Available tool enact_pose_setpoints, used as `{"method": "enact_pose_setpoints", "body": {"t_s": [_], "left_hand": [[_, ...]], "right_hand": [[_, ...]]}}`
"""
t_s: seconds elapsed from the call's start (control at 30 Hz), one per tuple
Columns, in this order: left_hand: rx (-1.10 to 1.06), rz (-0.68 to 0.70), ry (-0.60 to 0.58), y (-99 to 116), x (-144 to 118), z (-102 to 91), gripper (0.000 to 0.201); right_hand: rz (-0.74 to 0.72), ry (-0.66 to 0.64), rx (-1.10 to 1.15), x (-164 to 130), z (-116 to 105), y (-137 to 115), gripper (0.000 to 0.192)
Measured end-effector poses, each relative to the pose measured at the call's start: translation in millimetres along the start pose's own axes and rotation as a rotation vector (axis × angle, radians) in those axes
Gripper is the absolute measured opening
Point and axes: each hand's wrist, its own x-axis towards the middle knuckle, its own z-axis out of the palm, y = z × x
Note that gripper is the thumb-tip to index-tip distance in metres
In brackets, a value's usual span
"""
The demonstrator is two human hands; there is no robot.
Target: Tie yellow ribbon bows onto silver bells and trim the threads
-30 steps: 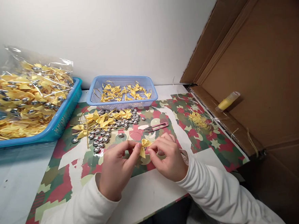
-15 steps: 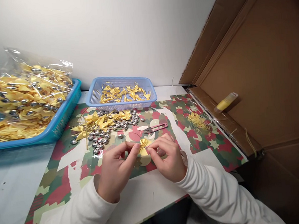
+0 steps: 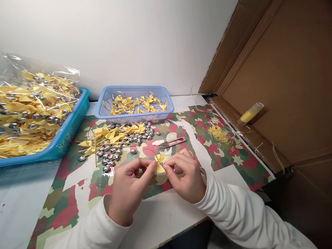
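Observation:
Between both hands is a yellow ribbon bow [image 3: 160, 161], with a thin cord looping up behind it. My left hand [image 3: 133, 183] pinches the bow's left side between thumb and forefinger. From the other side, my right hand [image 3: 185, 174] pinches at the bow's right edge; its fingertips hide what lies right under them. Just beyond the hands lie thread snips [image 3: 173, 142] with a dark pink handle. To their left, small silver bells [image 3: 111, 157] are spread beside a heap of yellow bows on cords [image 3: 112, 134].
A blue basket [image 3: 134, 117] at the back holds bows with cord loops. On the left, a larger blue basket [image 3: 72, 127] carries a clear bag [image 3: 39, 99] of bows with bells. Tangled yellow thread [image 3: 220, 134] lies on the right, near a yellow tube [image 3: 250, 113] and cardboard [image 3: 279, 75].
My left thumb has shifted slightly to the right over the bow. Both hands otherwise keep their places, still pinching the bow.

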Motion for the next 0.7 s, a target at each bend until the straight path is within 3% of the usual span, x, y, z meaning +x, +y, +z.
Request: {"method": "enact_pose_setpoints", "body": {"t_s": [0.17,0.7], "left_hand": [[-0.068,-0.077,-0.022,0.1,-0.7,0.2,0.03],[-0.146,-0.041,0.038,-5.4,-9.5,7.4,0.023]], "right_hand": [[0.0,0.013,-0.005,-0.6,1.1,-0.8,0.018],[0.011,0.074,0.094,-5.9,6.6,-3.1,0.019]]}}
